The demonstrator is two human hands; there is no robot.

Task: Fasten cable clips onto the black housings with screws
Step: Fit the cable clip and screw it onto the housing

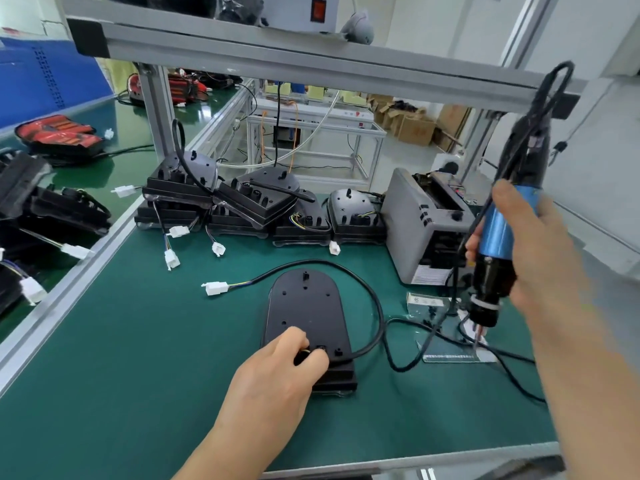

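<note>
A black housing (310, 313) lies flat on the green mat (138, 358) in front of me. Its black cable (374, 303) loops round the right side to a white connector (216, 288). My left hand (287, 362) rests on the near end of the housing and pinches a small black cable clip (302, 355) against it. My right hand (533, 247) grips a blue and black electric screwdriver (495, 244) upright. Its bit (477, 337) points down over a small clear tray (453, 356) to the right of the housing.
Several more black housings (249, 202) with white plugs are stacked along the back of the mat. A grey machine (426, 220) stands at the back right. An aluminium frame rail (277, 53) runs overhead. More housings and red lenses (59, 133) lie on the left bench.
</note>
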